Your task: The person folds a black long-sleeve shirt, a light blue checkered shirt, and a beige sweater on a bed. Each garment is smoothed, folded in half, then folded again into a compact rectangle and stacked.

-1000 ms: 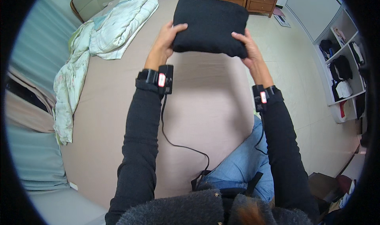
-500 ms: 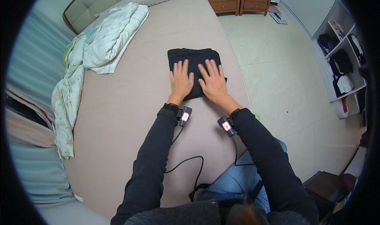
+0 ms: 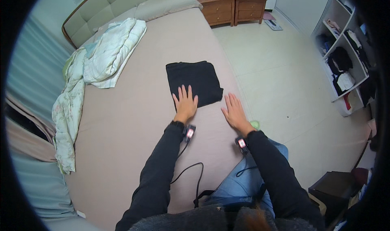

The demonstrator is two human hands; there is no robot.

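A black folded garment [image 3: 195,78] lies flat on the beige bed sheet [image 3: 122,141], close to the bed's right edge. Its exact kind cannot be made out. My left hand [image 3: 186,105] rests with fingers spread on the garment's near left corner. Just off the near right corner is my right hand [image 3: 237,115], fingers stretched out, over the edge of the bed and holding nothing. Each wrist wears a small black device with a cable.
A crumpled pale floral quilt [image 3: 109,52] lies at the bed's far left, near the padded headboard [image 3: 118,5]. Wooden nightstands [image 3: 219,11] stand at the far end. White shelves [image 3: 347,31] with clothes line the right side. A dark box [image 3: 331,184] sits at lower right.
Both hands have drawn back toward me across the garment. My right hand has come off it to the right, while my left still touches its near part. The view has tilted up slightly.
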